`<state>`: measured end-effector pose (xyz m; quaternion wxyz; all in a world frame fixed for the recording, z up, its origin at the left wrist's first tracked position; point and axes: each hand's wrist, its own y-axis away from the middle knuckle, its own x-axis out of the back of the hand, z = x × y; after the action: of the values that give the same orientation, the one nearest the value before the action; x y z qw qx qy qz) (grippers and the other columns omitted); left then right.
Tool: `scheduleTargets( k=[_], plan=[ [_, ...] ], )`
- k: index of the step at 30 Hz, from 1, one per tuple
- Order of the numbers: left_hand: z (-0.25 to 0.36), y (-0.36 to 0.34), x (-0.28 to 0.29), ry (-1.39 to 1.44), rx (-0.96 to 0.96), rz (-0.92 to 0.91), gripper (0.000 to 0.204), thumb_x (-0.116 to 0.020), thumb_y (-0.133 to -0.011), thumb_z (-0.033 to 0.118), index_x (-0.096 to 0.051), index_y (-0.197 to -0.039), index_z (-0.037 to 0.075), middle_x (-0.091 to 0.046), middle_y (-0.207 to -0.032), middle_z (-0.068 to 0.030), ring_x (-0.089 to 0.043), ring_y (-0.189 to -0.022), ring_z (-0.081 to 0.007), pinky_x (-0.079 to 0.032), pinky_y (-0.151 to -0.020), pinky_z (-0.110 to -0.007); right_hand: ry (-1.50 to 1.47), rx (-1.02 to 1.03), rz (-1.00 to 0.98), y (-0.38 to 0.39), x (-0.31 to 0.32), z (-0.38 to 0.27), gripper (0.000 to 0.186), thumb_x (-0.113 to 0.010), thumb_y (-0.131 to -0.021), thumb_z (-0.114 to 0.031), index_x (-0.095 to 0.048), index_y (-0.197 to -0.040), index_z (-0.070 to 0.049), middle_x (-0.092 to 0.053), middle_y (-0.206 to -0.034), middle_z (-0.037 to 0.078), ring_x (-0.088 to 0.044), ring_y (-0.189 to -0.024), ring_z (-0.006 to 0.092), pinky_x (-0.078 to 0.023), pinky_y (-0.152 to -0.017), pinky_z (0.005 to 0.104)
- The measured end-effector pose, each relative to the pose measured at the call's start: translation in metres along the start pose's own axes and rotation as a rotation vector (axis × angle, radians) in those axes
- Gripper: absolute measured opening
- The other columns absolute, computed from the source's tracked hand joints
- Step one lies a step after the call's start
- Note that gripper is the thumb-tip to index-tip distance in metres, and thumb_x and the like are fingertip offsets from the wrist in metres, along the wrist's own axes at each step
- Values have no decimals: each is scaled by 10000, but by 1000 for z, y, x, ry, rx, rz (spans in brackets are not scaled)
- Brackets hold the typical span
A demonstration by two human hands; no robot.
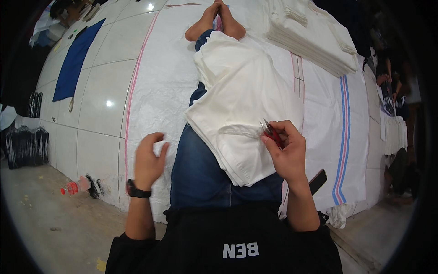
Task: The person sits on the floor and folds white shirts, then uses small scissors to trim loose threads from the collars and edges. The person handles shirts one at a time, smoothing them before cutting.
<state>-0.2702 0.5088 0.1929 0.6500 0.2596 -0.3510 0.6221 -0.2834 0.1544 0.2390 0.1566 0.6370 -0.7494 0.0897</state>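
Gripping red-handled snips [275, 138] in the right hand [289, 148], right there over the white cloth [242, 98] spread across the jeans-clad legs [196, 169], and holding the left hand [149, 160] empty and loosely curved, just left of those legs over white sheeting [157, 86], with folded white cloths [312, 39] stacked up ahead on the right!

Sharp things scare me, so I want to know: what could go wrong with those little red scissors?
The red scissors in the right hand have pointy tips close to the white cloth, so they might snag or nick it. The cloth lies over the person's legs in blue jeans, so a slip could perhaps poke through to a leg. The left hand is away from the tips, but reaching over carelessly might mean a pricked finger.
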Motion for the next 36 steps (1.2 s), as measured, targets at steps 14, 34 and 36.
scheduleTargets(
  k=[14,34,36],
  plan=[
    [114,-46,-117,258,-342,31,129,-820,-877,103,-769,-971,32,-717,-909,-103,-676,-814,-283,-553,-763,-370,35,-41,21,3,-6,11,260,-761,-927,37,-651,-1162,46,-755,-1019,100,-719,-954,126,-567,-844,260],
    [98,-57,-85,574,-55,-380,180,-691,-1018,156,-726,-1069,-13,-792,-1057,-98,-674,-851,-136,-535,-759,-290,889,556,-108,4,-33,-6,273,-652,-821,-25,-696,-1091,-21,-664,-896,82,-696,-818,270,-558,-687,403],
    [98,-55,-82,585,-56,-374,161,-687,-1016,140,-722,-1068,-9,-790,-1088,-101,-678,-875,-137,-532,-776,-293,872,553,-82,4,-32,-6,273,-652,-827,-27,-695,-1097,-21,-665,-897,85,-697,-819,268,-559,-689,402]
  ],
)
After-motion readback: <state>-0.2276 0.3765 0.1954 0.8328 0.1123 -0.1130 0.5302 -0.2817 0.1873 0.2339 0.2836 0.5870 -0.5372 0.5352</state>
